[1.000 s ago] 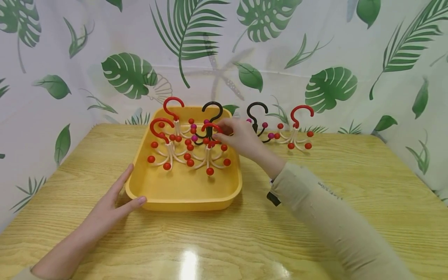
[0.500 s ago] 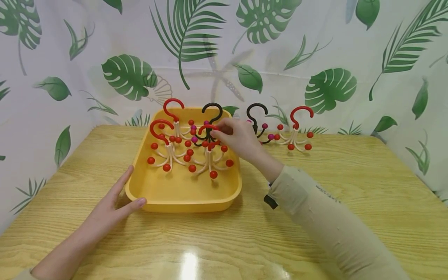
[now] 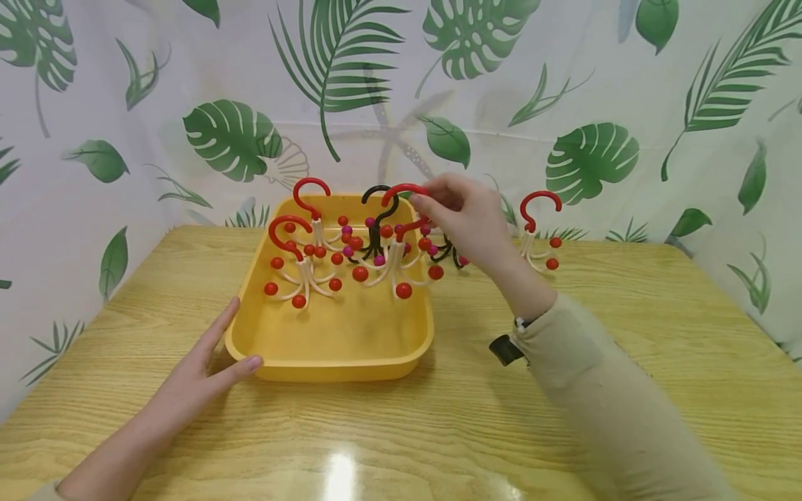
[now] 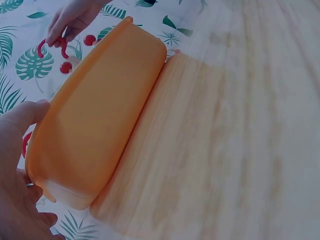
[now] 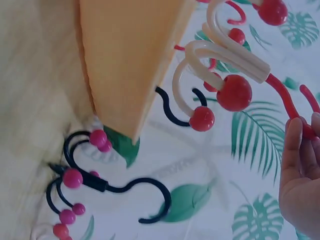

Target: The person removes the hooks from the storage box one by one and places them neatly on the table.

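My right hand (image 3: pixel 475 219) pinches the red hook of a hanger (image 3: pixel 395 259) with curved cream arms tipped by red balls. This hanger hangs upright over the right side of a yellow plastic basin (image 3: pixel 328 348); in the right wrist view its arms (image 5: pixel 242 60) spread above the basin's rim. Thumb and forefinger extended, my left hand (image 3: pixel 188 376) touches the basin's near left corner. Inside the basin stand two red-hooked hangers, one at the front (image 3: pixel 305 275) and one behind (image 3: pixel 316 229), beside a black-hooked hanger (image 3: pixel 376 233) with pink balls.
Right of the basin, a black hanger (image 5: pixel 97 182) with pink balls stands on the wooden table (image 3: pixel 595 362), partly hidden by my right hand in the head view. Farther right is another red-hooked hanger (image 3: pixel 530 243). A leaf-patterned backdrop (image 3: pixel 489 90) rises behind the table.
My right hand has lifted the red-hooked hanger from the basin's floor and carried it up and rightward. My left hand stays at the basin's corner.
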